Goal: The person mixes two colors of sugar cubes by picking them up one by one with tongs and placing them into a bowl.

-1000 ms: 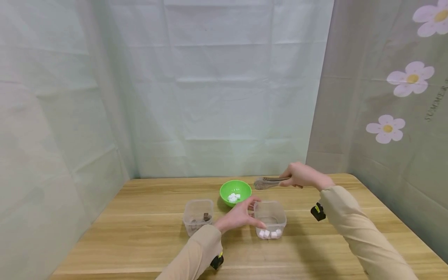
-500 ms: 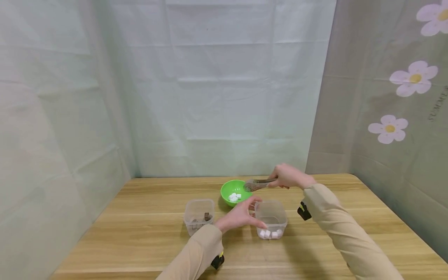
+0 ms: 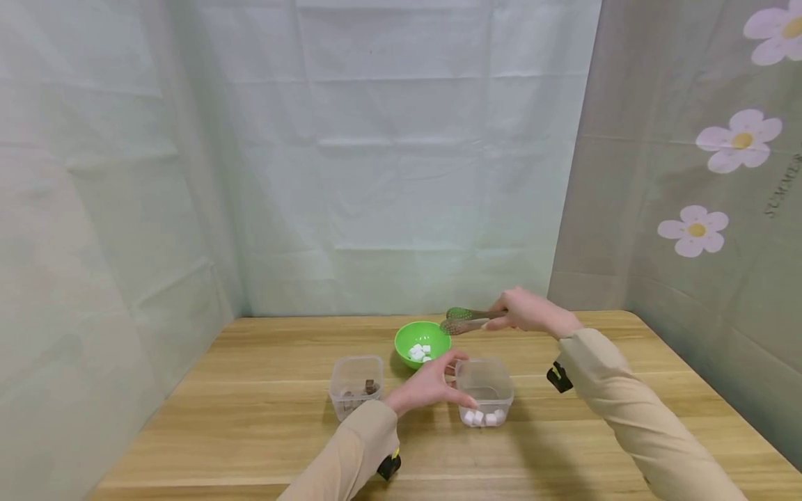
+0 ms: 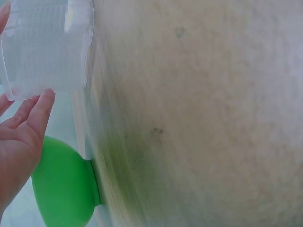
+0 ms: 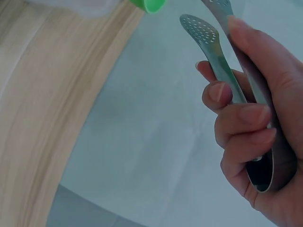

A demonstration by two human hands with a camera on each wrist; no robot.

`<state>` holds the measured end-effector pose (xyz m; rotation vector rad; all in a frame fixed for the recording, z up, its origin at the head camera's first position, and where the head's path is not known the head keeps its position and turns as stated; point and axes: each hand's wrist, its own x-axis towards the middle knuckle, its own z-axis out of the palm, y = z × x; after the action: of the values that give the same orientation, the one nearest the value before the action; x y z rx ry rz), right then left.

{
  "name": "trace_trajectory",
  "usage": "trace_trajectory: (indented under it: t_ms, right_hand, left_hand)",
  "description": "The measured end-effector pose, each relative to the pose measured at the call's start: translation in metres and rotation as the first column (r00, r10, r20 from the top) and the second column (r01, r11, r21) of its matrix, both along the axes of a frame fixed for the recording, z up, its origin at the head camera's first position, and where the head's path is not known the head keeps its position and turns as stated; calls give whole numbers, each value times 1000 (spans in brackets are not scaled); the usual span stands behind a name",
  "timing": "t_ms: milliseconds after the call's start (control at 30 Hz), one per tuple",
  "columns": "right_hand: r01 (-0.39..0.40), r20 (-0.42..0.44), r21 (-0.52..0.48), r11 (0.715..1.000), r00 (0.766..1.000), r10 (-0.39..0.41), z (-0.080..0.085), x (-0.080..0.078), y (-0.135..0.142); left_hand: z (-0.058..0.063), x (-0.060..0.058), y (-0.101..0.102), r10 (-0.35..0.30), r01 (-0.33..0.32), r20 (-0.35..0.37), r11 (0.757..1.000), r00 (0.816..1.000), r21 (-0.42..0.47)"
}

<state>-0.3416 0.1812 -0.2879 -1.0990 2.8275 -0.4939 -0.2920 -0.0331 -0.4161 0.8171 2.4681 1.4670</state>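
Observation:
My right hand (image 3: 532,311) grips metal tongs (image 3: 464,325) with perforated tips. Nothing sits between the tips, which stand apart over the right rim of a green bowl (image 3: 404,338). Several white cubes (image 3: 416,353) lie in that bowl. With thumb at the near rim and fingers on the side wall, my left hand (image 3: 432,385) holds a clear plastic container (image 3: 498,391). More white cubes (image 3: 479,419) rest at its near side. The left wrist view shows fingertips against the container wall (image 4: 47,56). In the right wrist view, fingers (image 5: 246,118) wrap the tongs' arms.
Left of my left hand stands a second clear container (image 3: 356,369) with dark brown cubes (image 3: 370,386) inside. Everything stands on a wooden table (image 3: 250,417). Pale cloth (image 3: 401,174) hangs behind it, and a cloth printed with flowers (image 3: 693,230) hangs at the right.
The tongs went left over the bowl, then back a little right and up, with their tips now spread. Another white cube shows in the bowl. My left hand stayed in place.

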Motion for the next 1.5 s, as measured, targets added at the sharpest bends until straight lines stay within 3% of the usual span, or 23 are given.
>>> trace_trajectory:
  t_ms: [267,600,800,1100,1300,1500]
  right_hand:
    - [31,-78,44,999,997,-27,9,11,25]
    - [-37,-62,86,996,997,43,24,28,47]
    - [-40,27,119,992,999,37,30,41,50]
    - [-76,129,141,987,990,58,21,43,36]
    - [-56,193,179,982,981,21,11,42,28]
    - [-31,195,247,968,981,-19,2,42,23]
  left_hand:
    - [2,1,0,14,-14,-13,1000,1000,-21]
    - [1,0,0,19,-20,-29,999,999,-30]
    - [2,0,-1,14,-15,-28,1000,1000,-24]
    - [1,1,-1,7,-8,-31,1000,999,-24]
    - [1,2,0,9,-9,-25,1000,1000,-12]
    - [2,3,1,11,-11,-12,1000,1000,-6]
